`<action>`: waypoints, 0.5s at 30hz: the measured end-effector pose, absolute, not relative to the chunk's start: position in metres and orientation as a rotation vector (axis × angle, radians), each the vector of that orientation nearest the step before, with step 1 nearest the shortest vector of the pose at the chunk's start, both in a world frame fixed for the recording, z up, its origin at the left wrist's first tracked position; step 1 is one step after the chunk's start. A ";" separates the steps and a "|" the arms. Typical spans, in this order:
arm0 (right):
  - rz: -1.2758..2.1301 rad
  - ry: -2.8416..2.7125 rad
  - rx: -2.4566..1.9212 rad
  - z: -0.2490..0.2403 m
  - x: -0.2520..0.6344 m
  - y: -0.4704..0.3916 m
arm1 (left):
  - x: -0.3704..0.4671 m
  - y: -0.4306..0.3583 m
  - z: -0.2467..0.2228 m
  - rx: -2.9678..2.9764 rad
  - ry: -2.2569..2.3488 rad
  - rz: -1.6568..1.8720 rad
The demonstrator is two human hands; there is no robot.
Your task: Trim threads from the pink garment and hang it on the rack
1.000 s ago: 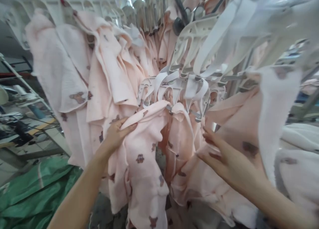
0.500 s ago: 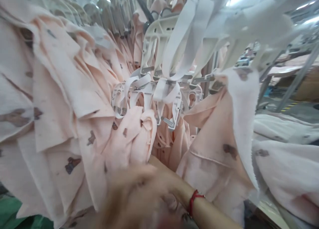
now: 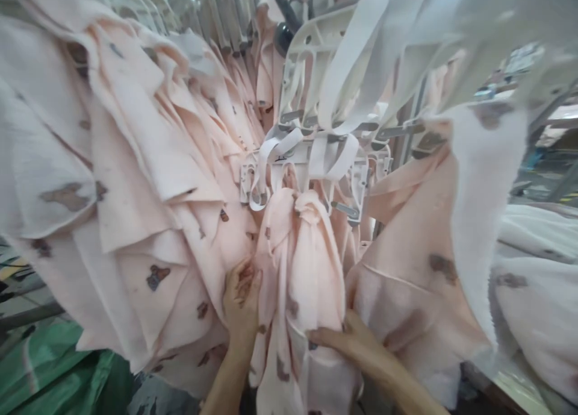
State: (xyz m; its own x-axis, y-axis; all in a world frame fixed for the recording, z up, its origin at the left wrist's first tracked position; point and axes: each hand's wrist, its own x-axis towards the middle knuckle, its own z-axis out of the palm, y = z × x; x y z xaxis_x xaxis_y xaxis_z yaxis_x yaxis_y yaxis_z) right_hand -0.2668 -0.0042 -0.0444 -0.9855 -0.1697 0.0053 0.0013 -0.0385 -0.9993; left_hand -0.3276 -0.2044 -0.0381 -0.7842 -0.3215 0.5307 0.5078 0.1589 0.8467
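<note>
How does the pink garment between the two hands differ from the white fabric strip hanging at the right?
The pink garment carries dark printed motifs and hangs bunched from a clip; the white strip is plain and hangs flat. Left hand and right hand touch the garment; the strip hangs untouched. Both hang overhead.

No lettering, label or number can be read anywhere (only small brown prints on pink cloth).

- Left hand was bare, no glove or ring visible.
- Right hand was bare too, fingers slightly blurred.
- Both forearms showed no sleeves, rising from the bottom edge.
</note>
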 end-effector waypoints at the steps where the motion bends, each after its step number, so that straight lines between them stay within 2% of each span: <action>1: -2.196 2.082 -0.136 -0.043 -0.262 0.000 | -0.328 -0.205 -0.051 -0.147 -1.847 -1.713; 5: -2.248 2.124 0.062 -0.032 -0.238 0.018 | -0.331 -0.185 -0.095 -0.194 -2.048 -1.793; 11: -2.225 2.293 0.358 -0.021 -0.207 0.053 | -0.375 -0.172 -0.133 -0.121 -2.293 -1.761; 15: -2.129 2.688 0.433 -0.013 -0.198 0.072 | -0.396 -0.179 -0.151 -0.127 -2.430 -1.786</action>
State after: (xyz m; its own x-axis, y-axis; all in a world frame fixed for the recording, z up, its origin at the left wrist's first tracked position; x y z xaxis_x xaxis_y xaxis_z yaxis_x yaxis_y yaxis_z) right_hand -0.1980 0.0720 -0.0135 -0.9202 0.3810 0.0903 -0.0006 0.2293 -0.9734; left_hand -0.3962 -0.1785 -0.1506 -0.9889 -0.0051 0.1487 0.1404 0.2987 0.9440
